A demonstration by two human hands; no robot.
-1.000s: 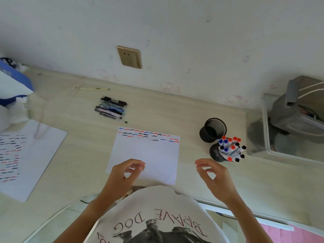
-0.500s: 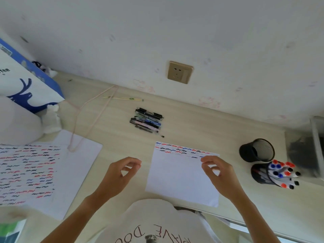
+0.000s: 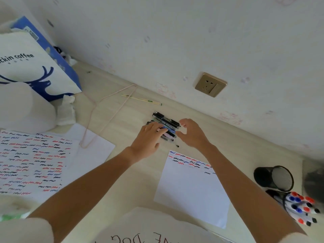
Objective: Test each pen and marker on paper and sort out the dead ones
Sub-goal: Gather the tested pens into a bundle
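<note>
Near the wall, pens (image 3: 165,121) lying left-right, left fingers (image 3: 158,128) flat atop, right fingers (image 3: 184,122) spread.

Paper bag (image 3: 26,67): "ckin coffee"

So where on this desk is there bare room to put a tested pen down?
Bare desk lies between the scribbled sheets and the test paper, also between wall socket and mesh cup. Crowded: both hands at the pen pile; the marker cup corner.
</note>
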